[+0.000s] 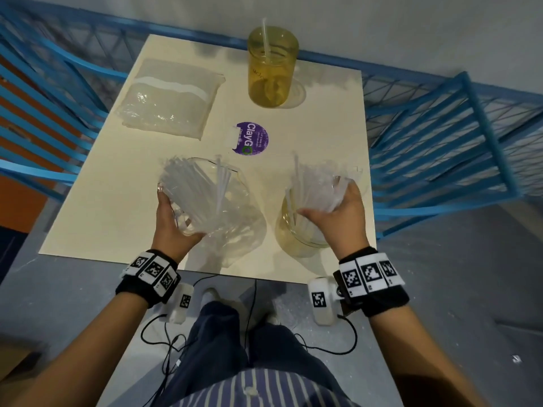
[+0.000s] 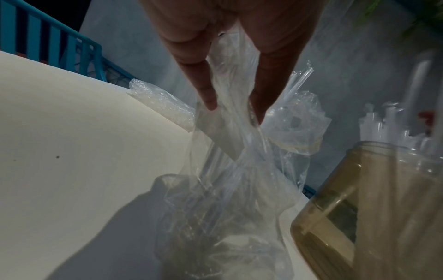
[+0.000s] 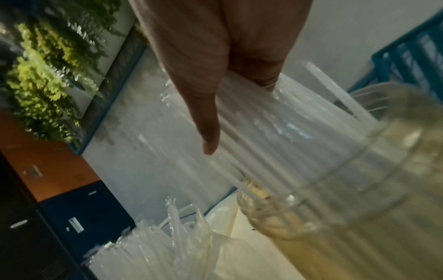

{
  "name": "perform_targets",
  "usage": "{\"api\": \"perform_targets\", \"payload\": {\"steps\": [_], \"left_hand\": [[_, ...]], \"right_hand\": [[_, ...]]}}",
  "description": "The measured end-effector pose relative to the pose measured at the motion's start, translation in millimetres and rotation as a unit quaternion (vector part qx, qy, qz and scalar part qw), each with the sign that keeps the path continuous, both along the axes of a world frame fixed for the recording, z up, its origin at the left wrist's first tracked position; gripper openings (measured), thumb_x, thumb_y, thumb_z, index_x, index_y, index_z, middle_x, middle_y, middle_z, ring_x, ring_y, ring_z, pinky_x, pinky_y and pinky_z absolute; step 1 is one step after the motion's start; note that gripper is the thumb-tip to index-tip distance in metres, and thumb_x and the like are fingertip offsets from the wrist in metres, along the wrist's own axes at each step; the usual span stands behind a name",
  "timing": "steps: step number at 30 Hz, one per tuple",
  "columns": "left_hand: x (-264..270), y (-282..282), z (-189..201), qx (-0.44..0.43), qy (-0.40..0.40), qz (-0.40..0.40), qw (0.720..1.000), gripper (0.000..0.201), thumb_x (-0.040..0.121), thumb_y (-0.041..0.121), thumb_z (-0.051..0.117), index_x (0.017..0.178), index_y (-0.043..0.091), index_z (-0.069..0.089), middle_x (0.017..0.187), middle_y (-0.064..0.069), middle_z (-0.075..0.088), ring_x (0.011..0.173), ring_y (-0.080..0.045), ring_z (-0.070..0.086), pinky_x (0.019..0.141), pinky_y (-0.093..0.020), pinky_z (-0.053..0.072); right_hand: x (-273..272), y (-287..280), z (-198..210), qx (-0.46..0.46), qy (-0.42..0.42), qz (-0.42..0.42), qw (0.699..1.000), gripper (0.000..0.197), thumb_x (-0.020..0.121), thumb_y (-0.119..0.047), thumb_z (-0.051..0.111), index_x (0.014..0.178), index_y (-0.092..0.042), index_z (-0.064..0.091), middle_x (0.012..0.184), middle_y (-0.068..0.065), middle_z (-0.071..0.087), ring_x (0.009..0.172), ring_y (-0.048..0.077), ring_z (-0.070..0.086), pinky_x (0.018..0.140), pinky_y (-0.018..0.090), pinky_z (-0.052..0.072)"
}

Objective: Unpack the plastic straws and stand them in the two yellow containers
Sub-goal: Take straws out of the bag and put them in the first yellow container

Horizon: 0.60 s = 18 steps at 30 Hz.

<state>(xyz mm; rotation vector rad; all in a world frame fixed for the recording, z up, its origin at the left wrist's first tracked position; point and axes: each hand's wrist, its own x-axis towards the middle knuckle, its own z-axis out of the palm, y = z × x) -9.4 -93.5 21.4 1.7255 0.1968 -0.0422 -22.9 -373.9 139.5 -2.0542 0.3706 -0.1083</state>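
Note:
My left hand grips an opened clear plastic bag that holds several clear straws, standing upright on the cream table. In the left wrist view my fingers pinch the crumpled bag film. My right hand holds a bundle of straws whose lower ends sit inside the near yellow container. The right wrist view shows this bundle entering the container mouth. A second yellow container stands at the far edge with one straw in it.
A sealed pack of straws lies at the far left of the table. A purple round sticker marks the table's middle. Blue metal chairs flank the table on both sides. Cables hang below the near edge.

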Motion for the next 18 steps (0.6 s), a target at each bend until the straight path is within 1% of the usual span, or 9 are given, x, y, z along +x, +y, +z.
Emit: {"api": "perform_targets", "payload": {"steps": [2, 5, 8, 9, 10, 12, 14, 17, 18], "left_hand": [[0.4, -0.3, 1.8, 0.004, -0.003, -0.002, 1.0, 0.118, 0.051, 0.006, 0.087, 0.142, 0.033, 0.017, 0.145, 0.004, 0.033, 0.131, -0.017, 0.043, 0.1, -0.052, 0.045], [1.5, 0.1, 1.4, 0.003, -0.005, -0.007, 1.0, 0.118, 0.053, -0.001, 0.087, 0.143, 0.032, 0.017, 0.146, 0.004, 0.033, 0.129, -0.016, 0.045, 0.1, -0.05, 0.046], [2.8, -0.4, 3.2, 0.004, -0.01, -0.011, 1.0, 0.12, 0.054, -0.001, 0.087, 0.144, 0.03, 0.014, 0.147, 0.002, 0.032, 0.13, -0.017, 0.044, 0.099, -0.049, 0.047], [3.2, 0.3, 2.4, 0.007, -0.011, -0.016, 1.0, 0.121, 0.053, -0.001, 0.087, 0.144, 0.03, 0.014, 0.147, 0.001, 0.032, 0.131, -0.018, 0.044, 0.099, -0.049, 0.047], [3.9, 0.2, 1.9, 0.01, -0.011, -0.022, 1.0, 0.121, 0.054, -0.001, 0.087, 0.144, 0.03, 0.014, 0.147, 0.001, 0.033, 0.131, -0.017, 0.044, 0.099, -0.048, 0.047], [4.6, -0.1, 0.3, 0.013, -0.01, -0.033, 0.999, 0.12, 0.054, 0.0, 0.087, 0.145, 0.029, 0.014, 0.147, 0.001, 0.034, 0.132, -0.016, 0.043, 0.102, -0.046, 0.045], [4.9, -1.3, 1.5, 0.021, -0.013, -0.05, 0.998, 0.12, 0.055, 0.002, 0.087, 0.145, 0.024, 0.012, 0.146, 0.002, 0.036, 0.133, -0.009, 0.041, 0.105, -0.036, 0.043], [3.7, -3.2, -0.7, 0.062, -0.014, -0.069, 0.996, 0.102, 0.061, 0.003, 0.079, 0.142, 0.004, 0.016, 0.131, 0.007, 0.045, 0.119, 0.014, 0.044, 0.096, -0.008, 0.039], [3.5, -1.6, -3.6, 0.073, -0.003, -0.072, 0.995, 0.098, 0.063, 0.003, 0.077, 0.141, 0.001, 0.017, 0.133, 0.001, 0.044, 0.121, 0.01, 0.044, 0.097, -0.009, 0.039]], "right_hand": [[-0.8, -5.6, -8.4, -0.03, -0.003, 0.03, 0.999, 0.102, 0.051, -0.01, 0.09, 0.137, -0.006, 0.036, 0.13, 0.012, 0.043, 0.111, 0.012, 0.044, 0.085, 0.002, 0.031], [-3.4, -11.1, -6.1, -0.035, -0.027, 0.047, 0.998, 0.122, 0.048, -0.014, 0.091, 0.146, -0.008, 0.018, 0.139, 0.012, 0.035, 0.115, 0.013, 0.042, 0.096, 0.016, 0.036], [-5.4, -7.9, 8.9, -0.094, -0.109, 0.036, 0.989, 0.119, 0.049, -0.027, 0.091, 0.144, -0.007, 0.023, 0.144, 0.013, 0.03, 0.129, 0.025, 0.037, 0.109, 0.041, 0.036], [-5.1, -4.0, 16.1, -0.101, -0.146, 0.039, 0.983, 0.113, 0.051, -0.031, 0.09, 0.142, -0.007, 0.027, 0.143, 0.01, 0.03, 0.131, 0.027, 0.036, 0.109, 0.044, 0.036], [-4.0, 2.4, 22.7, -0.093, -0.183, 0.051, 0.977, 0.105, 0.054, -0.032, 0.089, 0.139, -0.008, 0.032, 0.141, 0.005, 0.032, 0.13, 0.026, 0.037, 0.109, 0.042, 0.036], [1.2, 23.8, 29.4, -0.037, -0.224, 0.097, 0.969, 0.091, 0.057, -0.029, 0.087, 0.132, -0.014, 0.038, 0.133, -0.008, 0.033, 0.125, 0.017, 0.042, 0.105, 0.028, 0.039], [9.3, 53.9, 21.2, 0.037, -0.188, 0.153, 0.97, 0.09, 0.057, -0.027, 0.088, 0.131, -0.02, 0.038, 0.131, -0.012, 0.035, 0.12, 0.012, 0.046, 0.102, 0.022, 0.04], [21.9, 96.9, -19.5, 0.107, -0.034, 0.162, 0.98, 0.103, 0.053, -0.023, 0.09, 0.138, -0.019, 0.032, 0.14, -0.004, 0.033, 0.126, 0.012, 0.041, 0.107, 0.029, 0.037], [25.3, 107.8, -33.4, 0.116, 0.017, 0.145, 0.983, 0.109, 0.052, -0.023, 0.091, 0.141, -0.019, 0.029, 0.143, -0.002, 0.03, 0.13, 0.012, 0.037, 0.11, 0.031, 0.034]]}}
